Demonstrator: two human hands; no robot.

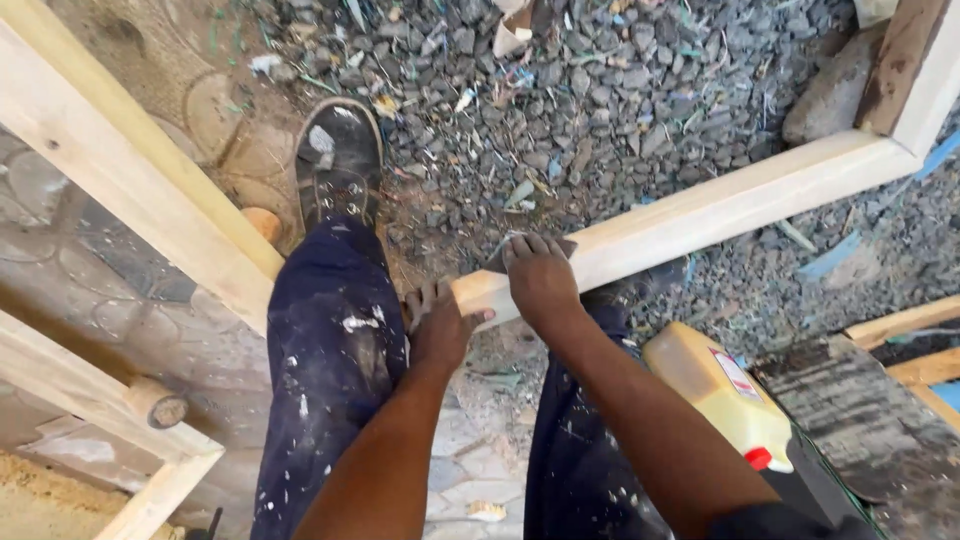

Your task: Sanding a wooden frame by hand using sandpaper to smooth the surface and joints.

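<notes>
The left hand (440,325) closes its grip around the near end of a pale wooden beam (700,215), fingers wrapped over its end. The right hand (538,275) lies flat on top of the same beam, pressing down what seems to be a dark piece of sandpaper (500,262). The beam runs across grey gravel (600,90). A yellow jug (715,390) lies near the right arm.
</notes>
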